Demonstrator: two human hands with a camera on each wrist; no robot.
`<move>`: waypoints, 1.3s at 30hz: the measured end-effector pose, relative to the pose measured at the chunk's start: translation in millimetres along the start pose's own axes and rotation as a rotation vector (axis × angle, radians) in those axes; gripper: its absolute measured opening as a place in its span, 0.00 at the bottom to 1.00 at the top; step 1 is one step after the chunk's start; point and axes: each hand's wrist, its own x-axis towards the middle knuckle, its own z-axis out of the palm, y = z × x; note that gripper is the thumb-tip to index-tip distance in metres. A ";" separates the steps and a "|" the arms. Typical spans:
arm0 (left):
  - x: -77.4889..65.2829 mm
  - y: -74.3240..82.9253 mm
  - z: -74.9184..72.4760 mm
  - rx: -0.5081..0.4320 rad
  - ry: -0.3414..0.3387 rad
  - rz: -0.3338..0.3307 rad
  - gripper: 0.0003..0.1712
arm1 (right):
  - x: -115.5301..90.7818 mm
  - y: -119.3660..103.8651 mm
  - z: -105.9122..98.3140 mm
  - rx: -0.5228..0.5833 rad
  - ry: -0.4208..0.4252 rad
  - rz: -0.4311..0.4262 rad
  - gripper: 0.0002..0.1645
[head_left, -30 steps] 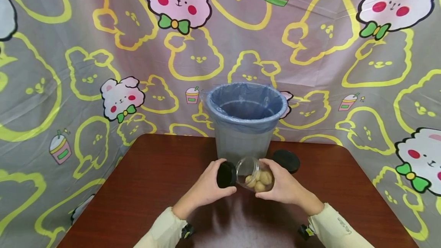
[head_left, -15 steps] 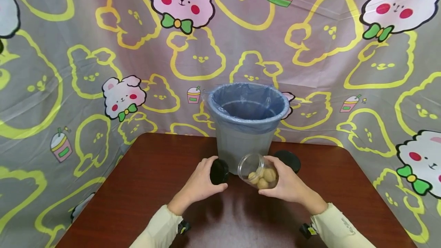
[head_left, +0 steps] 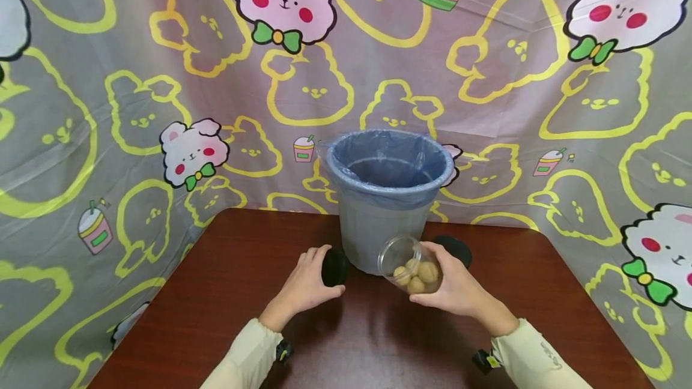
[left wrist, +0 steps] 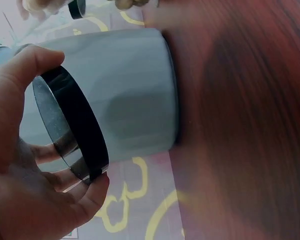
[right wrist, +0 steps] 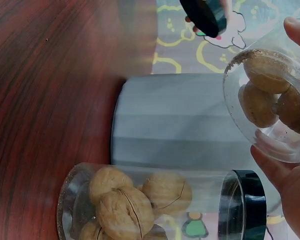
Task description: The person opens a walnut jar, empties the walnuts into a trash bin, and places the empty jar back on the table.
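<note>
My left hand holds a round black lid by its edge, thumb on one side and fingers on the other. The left wrist view shows the lid on edge in front of the grey bin. In my right hand is a clear plastic jar, tilted with its uncovered mouth towards the left. Several walnuts lie inside it. Lid and jar are apart. Behind the right hand stands a second clear jar, mostly hidden in the head view; the right wrist view shows its black lid and the walnuts in it.
A grey bin with a blue plastic liner stands on the brown table, just beyond both hands. A patterned cloth hangs behind and at both sides of the table.
The left hand has carried the lid leftward, away from the jar's mouth. The right hand has shifted slightly right with the jar, so the gap between them has widened.
</note>
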 end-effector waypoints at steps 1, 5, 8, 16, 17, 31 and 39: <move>0.5 -2.2 0.5 0.012 -0.003 -0.006 0.51 | 0.0 0.4 -0.2 0.008 0.002 -0.003 0.59; 2.0 -11.6 1.2 0.037 -0.017 -0.044 0.52 | -0.1 2.5 -0.5 0.041 0.009 -0.025 0.58; 3.7 -20.8 0.8 0.068 -0.029 -0.069 0.52 | -0.1 4.6 -1.3 0.065 0.015 -0.042 0.57; 8.2 -50.4 3.0 0.192 -0.067 -0.127 0.51 | -0.8 6.7 -8.5 0.072 0.029 -0.056 0.58; 8.7 -54.0 4.0 0.205 -0.073 -0.135 0.52 | -1.3 6.6 -9.3 0.068 0.031 -0.054 0.59; 16.5 -86.6 2.3 0.261 -0.137 -0.203 0.51 | -4.0 9.7 -15.9 0.045 0.034 -0.049 0.59; 15.6 -101.2 0.7 0.267 -0.170 -0.231 0.52 | -4.3 9.8 -15.8 0.063 0.025 -0.054 0.59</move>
